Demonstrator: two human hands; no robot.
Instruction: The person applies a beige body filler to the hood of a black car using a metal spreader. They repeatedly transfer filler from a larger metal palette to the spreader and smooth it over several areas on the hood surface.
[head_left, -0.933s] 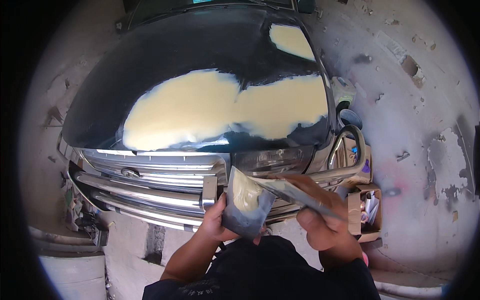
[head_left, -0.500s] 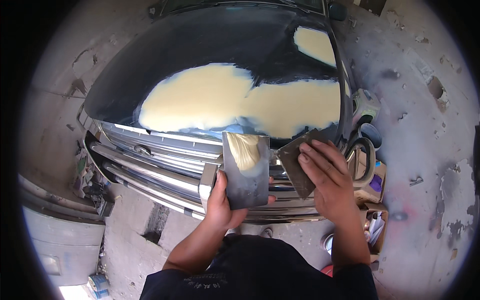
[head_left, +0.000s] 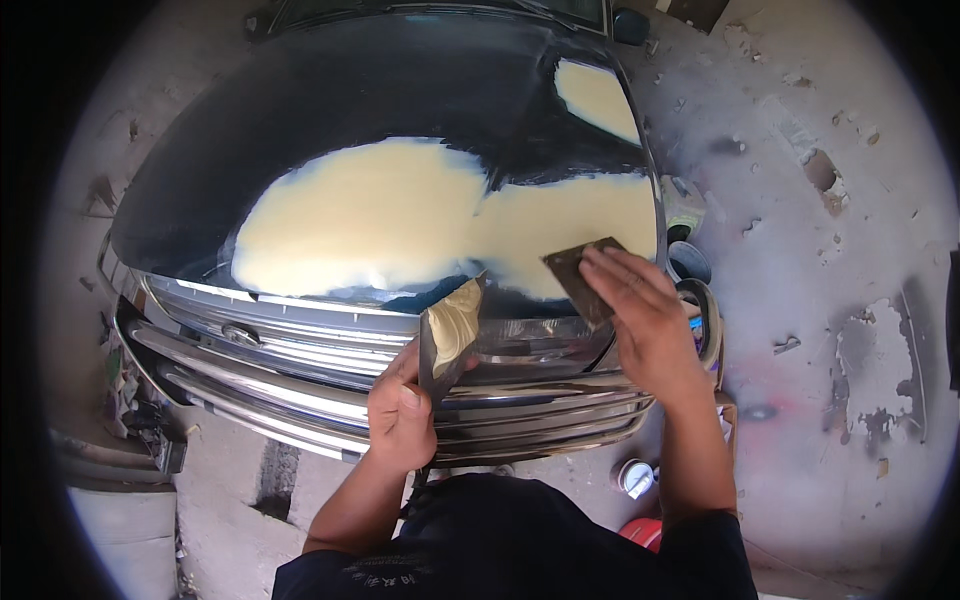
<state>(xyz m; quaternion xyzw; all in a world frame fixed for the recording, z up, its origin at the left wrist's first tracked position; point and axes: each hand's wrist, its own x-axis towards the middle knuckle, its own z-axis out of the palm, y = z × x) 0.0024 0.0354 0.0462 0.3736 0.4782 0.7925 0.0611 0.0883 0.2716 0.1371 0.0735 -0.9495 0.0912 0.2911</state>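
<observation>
My left hand (head_left: pixel 402 412) grips a flat grey mixing board, tilted nearly edge-on in front of the car's grille. A thick mound of cream body filler (head_left: pixel 456 322) clings to its upper part. Between the fingers and thumb of my right hand (head_left: pixel 650 325) is a dark, flat, rectangular spreader (head_left: pixel 585 280), held over the hood's front right edge. I cannot tell whether it touches the surface. Broad cream filler patches (head_left: pixel 350 215) cover the front of the dark car hood (head_left: pixel 290 100), with a smaller separate patch (head_left: pixel 597 98) farther back on the right.
A chrome bumper guard (head_left: pixel 270 385) runs across the car's front, between my body and the hood. Right of the car stand a bucket (head_left: pixel 688 262) and a pale green container (head_left: pixel 683 205). An open can (head_left: pixel 636 478) and a red object (head_left: pixel 643 533) sit near my right arm.
My left hand has turned the board from facing up to nearly edge-on and moved slightly left. The spreader has risen a little, farther over the hood. The whole view has shifted.
</observation>
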